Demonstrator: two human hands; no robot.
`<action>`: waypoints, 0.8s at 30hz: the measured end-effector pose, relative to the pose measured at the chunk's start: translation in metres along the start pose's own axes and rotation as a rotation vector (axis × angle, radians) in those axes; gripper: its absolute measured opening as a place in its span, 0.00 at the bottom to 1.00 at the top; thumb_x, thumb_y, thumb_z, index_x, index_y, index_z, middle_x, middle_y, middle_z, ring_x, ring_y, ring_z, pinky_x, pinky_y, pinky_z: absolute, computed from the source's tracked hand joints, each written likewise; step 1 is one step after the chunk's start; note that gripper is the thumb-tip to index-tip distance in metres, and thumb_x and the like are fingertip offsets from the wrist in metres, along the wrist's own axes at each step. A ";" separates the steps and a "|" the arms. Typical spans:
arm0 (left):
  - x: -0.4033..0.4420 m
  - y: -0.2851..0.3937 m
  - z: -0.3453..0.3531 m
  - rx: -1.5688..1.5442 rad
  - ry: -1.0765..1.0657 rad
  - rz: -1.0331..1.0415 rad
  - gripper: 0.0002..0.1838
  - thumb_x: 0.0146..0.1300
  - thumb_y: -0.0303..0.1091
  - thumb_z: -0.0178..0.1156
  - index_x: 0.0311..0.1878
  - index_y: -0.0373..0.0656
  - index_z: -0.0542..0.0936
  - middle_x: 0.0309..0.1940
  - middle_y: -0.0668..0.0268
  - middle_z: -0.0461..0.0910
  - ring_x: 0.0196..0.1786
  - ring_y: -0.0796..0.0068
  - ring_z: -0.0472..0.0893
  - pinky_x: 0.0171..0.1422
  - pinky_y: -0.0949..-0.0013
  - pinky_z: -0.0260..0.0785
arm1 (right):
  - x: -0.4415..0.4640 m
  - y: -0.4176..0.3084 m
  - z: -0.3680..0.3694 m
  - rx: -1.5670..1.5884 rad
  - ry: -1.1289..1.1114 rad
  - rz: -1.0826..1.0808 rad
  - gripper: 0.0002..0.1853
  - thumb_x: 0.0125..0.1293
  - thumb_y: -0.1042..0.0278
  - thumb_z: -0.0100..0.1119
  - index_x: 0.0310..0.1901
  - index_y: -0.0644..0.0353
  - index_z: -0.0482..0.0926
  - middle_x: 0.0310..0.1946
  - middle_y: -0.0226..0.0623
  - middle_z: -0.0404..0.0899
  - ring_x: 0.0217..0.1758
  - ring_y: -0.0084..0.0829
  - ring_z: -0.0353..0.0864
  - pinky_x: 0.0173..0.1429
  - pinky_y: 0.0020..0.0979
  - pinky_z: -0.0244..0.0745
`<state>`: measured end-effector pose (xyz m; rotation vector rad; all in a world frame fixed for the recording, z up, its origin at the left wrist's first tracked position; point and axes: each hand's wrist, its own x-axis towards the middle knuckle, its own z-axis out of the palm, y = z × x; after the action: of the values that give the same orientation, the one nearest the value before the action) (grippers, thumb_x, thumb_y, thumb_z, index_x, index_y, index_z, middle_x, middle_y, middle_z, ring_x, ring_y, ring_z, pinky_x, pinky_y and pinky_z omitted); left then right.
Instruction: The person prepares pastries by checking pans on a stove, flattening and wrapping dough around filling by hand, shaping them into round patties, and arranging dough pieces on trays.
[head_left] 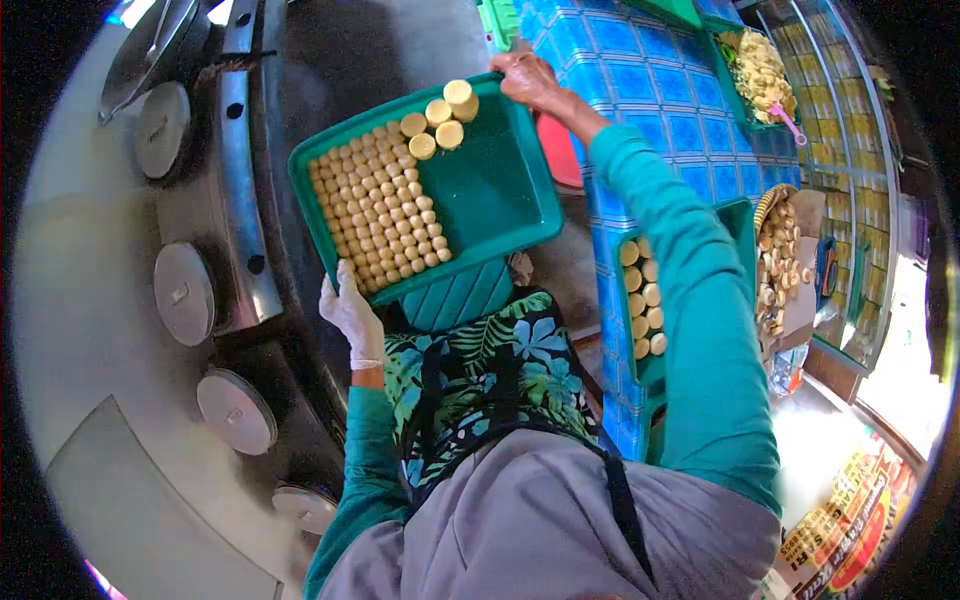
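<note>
A green tray (pixel 490 190) is held tilted across the middle of the view. My left hand (pixel 352 318), in a white glove, grips its lower left corner. At its upper right corner, my bare right hand (pixel 528 80) is closed on the rim. Rows of small pale dough balls (pixel 375 205) fill the tray's left part. Several yellow round pieces (pixel 438 112) stand near its far edge, some of them stacked.
Lidded round pots (pixel 185 293) line the metal counter at left. On the blue checked table (pixel 640 85) at right are another green tray (pixel 738 225) with round pieces, a basket (pixel 775 205), and a container of yellow food (pixel 755 75). A green stool (pixel 460 298) is below the tray.
</note>
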<state>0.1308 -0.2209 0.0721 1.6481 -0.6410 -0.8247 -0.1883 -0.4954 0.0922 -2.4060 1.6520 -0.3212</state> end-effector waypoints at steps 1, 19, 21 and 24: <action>-0.007 0.000 0.000 0.034 0.029 -0.001 0.13 0.67 0.37 0.57 0.39 0.34 0.79 0.30 0.73 0.75 0.34 0.82 0.68 0.41 0.74 0.63 | -0.002 -0.010 0.012 0.053 0.023 0.033 0.11 0.53 0.70 0.49 0.36 0.53 0.80 0.34 0.49 0.83 0.40 0.52 0.82 0.45 0.50 0.75; -0.014 -0.178 -0.069 0.131 -0.053 -0.097 0.11 0.68 0.34 0.58 0.36 0.35 0.79 0.27 0.77 0.72 0.30 0.86 0.65 0.34 0.77 0.59 | -0.159 -0.053 0.173 0.003 0.397 0.202 0.16 0.49 0.84 0.55 0.39 0.55 0.81 0.31 0.47 0.77 0.40 0.48 0.74 0.45 0.46 0.69; -0.020 -0.201 -0.073 0.118 -0.068 -0.050 0.11 0.67 0.35 0.58 0.36 0.35 0.79 0.26 0.77 0.72 0.30 0.86 0.65 0.34 0.77 0.59 | -0.162 -0.043 0.193 0.016 0.390 0.181 0.17 0.48 0.83 0.54 0.40 0.56 0.82 0.33 0.48 0.78 0.42 0.49 0.74 0.47 0.46 0.69; 0.011 -0.209 -0.075 0.122 -0.077 0.071 0.13 0.66 0.36 0.59 0.34 0.34 0.79 0.25 0.76 0.73 0.29 0.85 0.65 0.33 0.75 0.60 | -0.143 -0.045 0.193 0.008 0.450 0.157 0.17 0.47 0.82 0.54 0.39 0.57 0.83 0.35 0.48 0.80 0.44 0.50 0.76 0.48 0.46 0.69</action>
<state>0.1942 -0.1385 -0.1240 1.6992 -0.8131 -0.8145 -0.1423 -0.3368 -0.0883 -2.2932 1.9950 -0.8922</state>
